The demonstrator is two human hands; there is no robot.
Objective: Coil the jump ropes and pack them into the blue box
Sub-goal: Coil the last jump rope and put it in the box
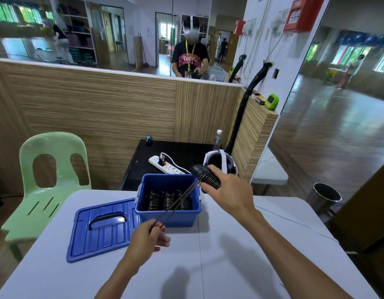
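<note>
Both hands hold one black jump rope (182, 199) above the bench (230, 244). Right hand (227, 186) is wrapped around a thick coiled bundle (210, 179) of that rope, raised just beyond the far right corner of the blue box (167, 216). Left hand (147, 236) pinches the loose strands nearer the person, low in front of the box. Between the two hands the strands run taut, slanting across the open top of the box.

Going from largest to smallest: the pale grey bench carries everything. The blue box lid (100, 229) lies flat beside the box, on its left, handle upward. The box stands open, and at least three coiled ropes (168, 200) already sit side by side in its bottom.

The step in hand looks like winding the last length onto the bundle. To do it well, the left hand should probably feed the strands with light tension, keeping them together so each turn lies next to the previous one. The right hand should keep the coil squeezed firmly so it does not spring loose before being lowered into the box.
</note>
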